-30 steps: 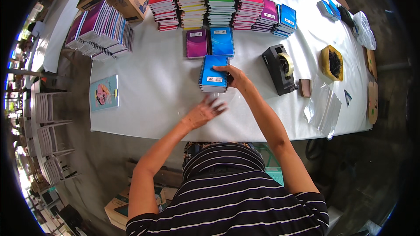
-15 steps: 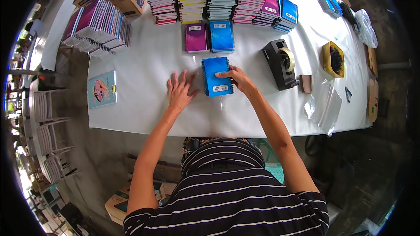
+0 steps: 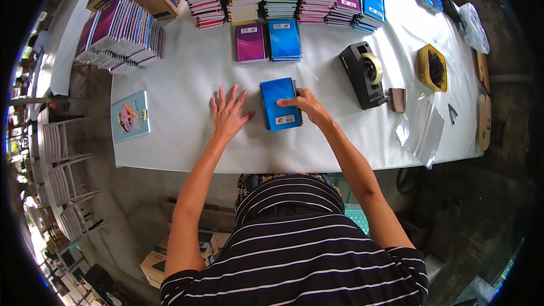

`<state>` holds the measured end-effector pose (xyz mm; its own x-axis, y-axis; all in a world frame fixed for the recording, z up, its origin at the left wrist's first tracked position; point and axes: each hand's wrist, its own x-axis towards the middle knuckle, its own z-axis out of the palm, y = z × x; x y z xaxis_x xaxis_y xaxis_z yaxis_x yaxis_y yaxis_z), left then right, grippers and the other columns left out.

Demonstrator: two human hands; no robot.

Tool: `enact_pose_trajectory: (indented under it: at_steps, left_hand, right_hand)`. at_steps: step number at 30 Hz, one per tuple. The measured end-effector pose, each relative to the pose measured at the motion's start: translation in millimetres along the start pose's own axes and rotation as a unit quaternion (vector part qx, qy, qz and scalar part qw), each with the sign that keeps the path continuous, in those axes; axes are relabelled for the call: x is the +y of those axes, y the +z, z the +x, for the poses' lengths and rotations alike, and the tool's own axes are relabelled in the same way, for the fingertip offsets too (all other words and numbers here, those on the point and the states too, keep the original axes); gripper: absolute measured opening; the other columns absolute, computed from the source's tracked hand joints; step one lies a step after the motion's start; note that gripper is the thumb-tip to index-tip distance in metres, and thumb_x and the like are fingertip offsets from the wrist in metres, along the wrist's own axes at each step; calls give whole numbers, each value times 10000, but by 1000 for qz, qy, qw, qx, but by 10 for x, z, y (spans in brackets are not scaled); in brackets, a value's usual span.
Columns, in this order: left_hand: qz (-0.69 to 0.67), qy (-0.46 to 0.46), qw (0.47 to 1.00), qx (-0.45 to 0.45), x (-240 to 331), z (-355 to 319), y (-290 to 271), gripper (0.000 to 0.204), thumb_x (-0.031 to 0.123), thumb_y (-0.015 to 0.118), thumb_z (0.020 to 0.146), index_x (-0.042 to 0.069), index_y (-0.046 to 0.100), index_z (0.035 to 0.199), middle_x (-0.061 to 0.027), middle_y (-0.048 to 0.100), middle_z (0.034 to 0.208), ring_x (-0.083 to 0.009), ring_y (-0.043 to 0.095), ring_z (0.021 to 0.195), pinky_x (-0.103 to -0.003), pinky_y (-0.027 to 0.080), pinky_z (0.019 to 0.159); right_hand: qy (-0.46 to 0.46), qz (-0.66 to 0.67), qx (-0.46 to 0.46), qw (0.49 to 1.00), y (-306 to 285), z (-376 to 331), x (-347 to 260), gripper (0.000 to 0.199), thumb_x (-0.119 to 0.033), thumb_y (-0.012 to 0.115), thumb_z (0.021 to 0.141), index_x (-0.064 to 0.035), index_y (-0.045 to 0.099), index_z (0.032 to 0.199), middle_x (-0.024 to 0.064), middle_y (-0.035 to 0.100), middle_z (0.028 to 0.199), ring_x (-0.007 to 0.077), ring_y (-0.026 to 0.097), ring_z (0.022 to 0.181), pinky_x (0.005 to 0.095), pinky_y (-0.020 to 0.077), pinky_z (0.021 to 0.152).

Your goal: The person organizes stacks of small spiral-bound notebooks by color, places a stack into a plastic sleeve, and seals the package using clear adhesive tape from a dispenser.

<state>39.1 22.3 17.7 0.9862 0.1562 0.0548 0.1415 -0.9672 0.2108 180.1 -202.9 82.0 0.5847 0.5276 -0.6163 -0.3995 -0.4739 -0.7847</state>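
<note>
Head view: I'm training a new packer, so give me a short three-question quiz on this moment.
1. True or false: the left hand lies flat on the white table, apart from the blue notebook.
2. Which hand touches the blue notebook? A left, B right, C both.
3. Fill in: right of the notebook stands a black ____ dispenser.

Key:
1. True; its fingers are spread on the cloth, left of the notebook.
2. B; the right hand rests on the notebook's right edge.
3. Tape.
</note>
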Motion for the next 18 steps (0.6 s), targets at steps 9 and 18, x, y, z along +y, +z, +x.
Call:
enact_pose_trajectory:
  at_steps: [9, 18]
  left_hand:
    - [-384, -76, 920, 7, 426, 116, 95, 804, 465, 607, 883, 40, 264, 1472, -219, 351, 1466, -373, 328, 1366, -464, 290, 1097]
    - [-488, -195, 848, -63, 930, 284, -82, 731, 334, 550, 930, -13, 208, 1474, -244, 488, 1358, -344, 517, 1218, -379, 400, 1023]
  right_hand:
    - [-75, -132, 197, 969, 161, -66, 432, 494, -353, 550, 945, 86, 531, 1170, 282, 492, 1156, 389, 552, 1025, 439, 473, 880]
    - [-75, -51, 278, 956, 413, 80, 630, 434, -264, 422, 1000, -9, 440, 1350, 282, 404, 1294, 396, 434, 1143, 462, 395, 961]
